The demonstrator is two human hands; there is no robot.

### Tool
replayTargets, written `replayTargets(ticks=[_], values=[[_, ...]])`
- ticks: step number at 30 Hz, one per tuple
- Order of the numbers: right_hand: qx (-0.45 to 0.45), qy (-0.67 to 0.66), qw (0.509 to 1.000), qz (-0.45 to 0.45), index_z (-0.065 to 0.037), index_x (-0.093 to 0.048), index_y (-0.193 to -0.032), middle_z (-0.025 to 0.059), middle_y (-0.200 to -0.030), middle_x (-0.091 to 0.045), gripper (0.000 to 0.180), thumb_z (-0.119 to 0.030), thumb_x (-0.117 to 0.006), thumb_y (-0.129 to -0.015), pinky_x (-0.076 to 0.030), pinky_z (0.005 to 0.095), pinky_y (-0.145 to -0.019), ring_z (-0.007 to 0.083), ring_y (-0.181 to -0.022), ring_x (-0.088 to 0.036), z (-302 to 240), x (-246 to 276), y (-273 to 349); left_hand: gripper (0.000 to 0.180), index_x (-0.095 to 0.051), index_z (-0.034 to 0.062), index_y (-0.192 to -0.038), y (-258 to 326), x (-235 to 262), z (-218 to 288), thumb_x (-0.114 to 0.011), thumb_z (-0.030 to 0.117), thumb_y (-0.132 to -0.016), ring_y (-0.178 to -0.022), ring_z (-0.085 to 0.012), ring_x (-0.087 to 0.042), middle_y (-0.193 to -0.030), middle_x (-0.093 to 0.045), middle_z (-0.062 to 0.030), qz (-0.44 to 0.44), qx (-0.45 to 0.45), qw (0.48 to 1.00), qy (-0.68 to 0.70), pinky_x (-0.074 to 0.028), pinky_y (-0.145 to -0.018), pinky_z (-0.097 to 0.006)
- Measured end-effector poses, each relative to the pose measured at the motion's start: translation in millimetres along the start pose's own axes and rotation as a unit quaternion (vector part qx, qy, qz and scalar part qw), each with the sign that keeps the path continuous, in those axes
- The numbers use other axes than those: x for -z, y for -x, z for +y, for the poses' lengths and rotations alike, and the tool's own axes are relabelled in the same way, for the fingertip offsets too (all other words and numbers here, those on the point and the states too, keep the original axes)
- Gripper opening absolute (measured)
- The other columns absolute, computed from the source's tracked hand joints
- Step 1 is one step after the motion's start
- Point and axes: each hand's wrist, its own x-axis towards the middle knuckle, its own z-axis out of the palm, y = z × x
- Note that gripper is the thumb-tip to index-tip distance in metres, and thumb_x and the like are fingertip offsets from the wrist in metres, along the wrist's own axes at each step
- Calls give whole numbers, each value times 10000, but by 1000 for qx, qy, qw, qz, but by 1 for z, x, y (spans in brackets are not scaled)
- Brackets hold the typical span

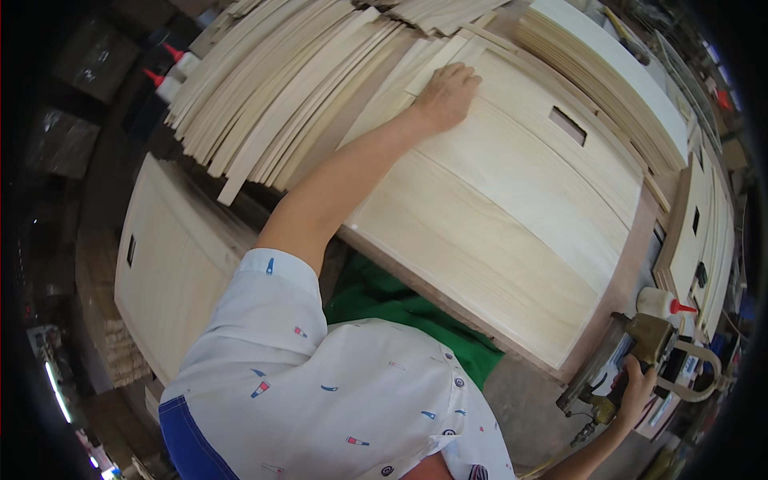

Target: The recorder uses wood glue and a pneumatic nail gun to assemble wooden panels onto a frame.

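Note:
A pale wooden panel (512, 232) made of wide boards lies flat on the workbench in front of me, with a dark rectangular slot (568, 126) cut near its far right side. My left hand (450, 96) rests on the panel's far left part, its fingers curled down beside a narrow wooden strip (436, 66). What those fingers grip, if anything, is hidden under the hand. Off the panel's near right corner, my right hand (634, 394) is closed around the handle of a nail gun (616, 360). The nail gun is apart from the panel.
Long wooden strips (272, 88) are piled at the far left, next to red-capped glue bottles (164, 84). A stack of boards (608, 80) lies along the far right. Another glue bottle (660, 302) stands by the nail gun. Slotted panels (180, 256) lean below left.

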Motion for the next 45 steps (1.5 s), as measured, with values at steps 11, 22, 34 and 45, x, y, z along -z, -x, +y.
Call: replayTargets(ticks=[11, 22, 34, 45], values=[[24, 61, 997, 46, -17, -528, -786, 38, -586, -502, 297, -278, -652, -854, -383, 279, -407, 131, -434, -484, 14, 2, -7, 334, -630, 23, -1081, 65, 162, -74, -688, 195, -801, -1060, -363, -526, -1105, -574, -176, -107, 157, 957, -221, -427, -920, -457], [-3, 23, 1000, 20, 1, -551, -797, 46, -600, -524, 248, -218, -645, -866, -393, 273, -415, 125, -443, -496, 18, 5, -11, 346, -632, 32, -1065, 79, 189, -95, -702, 234, -793, -1000, -356, -586, -1046, -614, -171, -131, 220, 934, -248, -473, -862, -436], [19, 34, 999, 20, -28, -528, -769, 23, -566, -485, 267, -253, -640, -858, -378, 272, -416, 124, -435, -480, 19, 6, -9, 329, -632, 17, -1168, 64, 199, -102, -491, 193, -928, -859, -249, -681, -962, -695, -144, -113, 338, 934, -42, -508, -810, -353], [20, 66, 997, 24, 9, -549, -797, 51, -597, -519, 290, -261, -643, -844, -414, 295, -449, 144, -467, -515, -4, 0, 4, 316, -631, -39, -1090, 26, 166, -40, -464, 180, -936, -666, -171, -674, -880, -680, -121, -103, 314, 918, 218, -530, -658, -305]])
